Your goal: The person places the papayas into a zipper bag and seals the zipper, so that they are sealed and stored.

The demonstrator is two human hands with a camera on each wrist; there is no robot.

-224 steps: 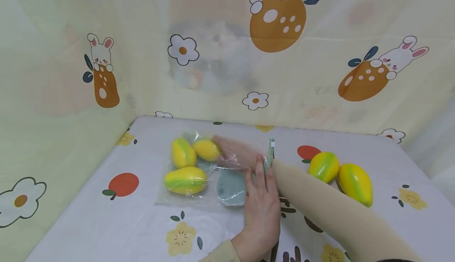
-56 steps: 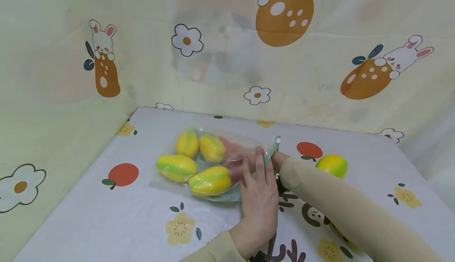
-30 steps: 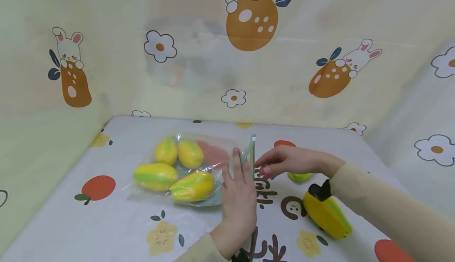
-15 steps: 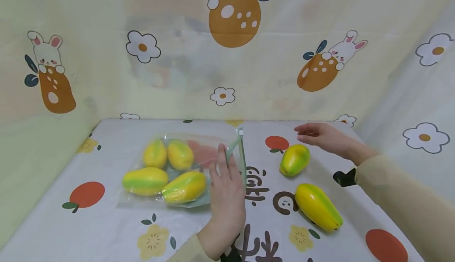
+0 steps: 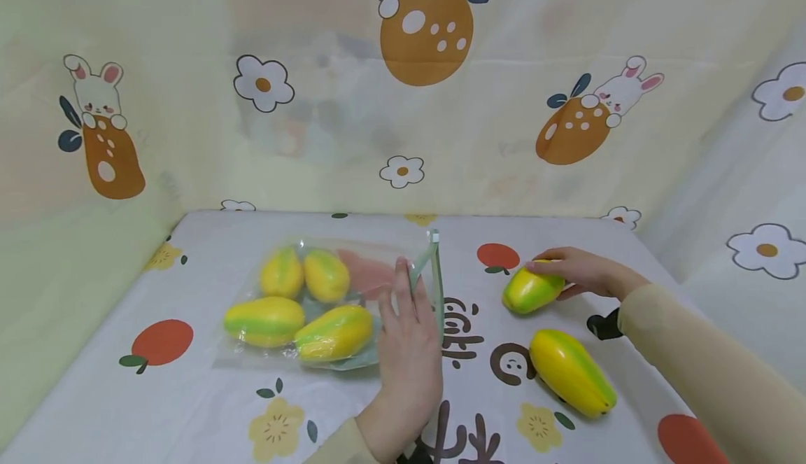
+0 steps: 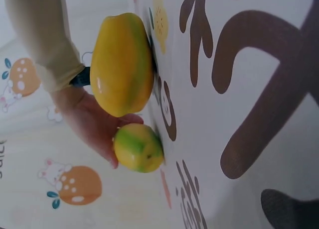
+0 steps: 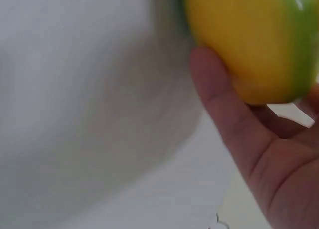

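My left hand (image 5: 412,345) lies with its fingers straight on the open end of a clear zip bag (image 5: 390,250), beside its green-edged mouth and white slider. Inside the bag are several yellow-green papayas (image 5: 264,320). On the right of the table my right hand (image 5: 585,271) holds another papaya (image 5: 529,292), its thumb and fingers curved round the near-right end. In the right wrist view a finger (image 7: 219,94) presses along the side of that papaya (image 7: 249,40). A larger papaya (image 5: 571,373) lies loose on the cloth, closer to me.
A pale cloth (image 5: 208,408) printed with fruit, flowers and brown lettering covers the table. A curtain (image 5: 315,170) with rabbit prints hangs behind it and along both sides.
A fourth papaya has gone into the bag. My right hand has come out of it, moved right and taken hold of the farther loose papaya. My left hand stays on the bag.
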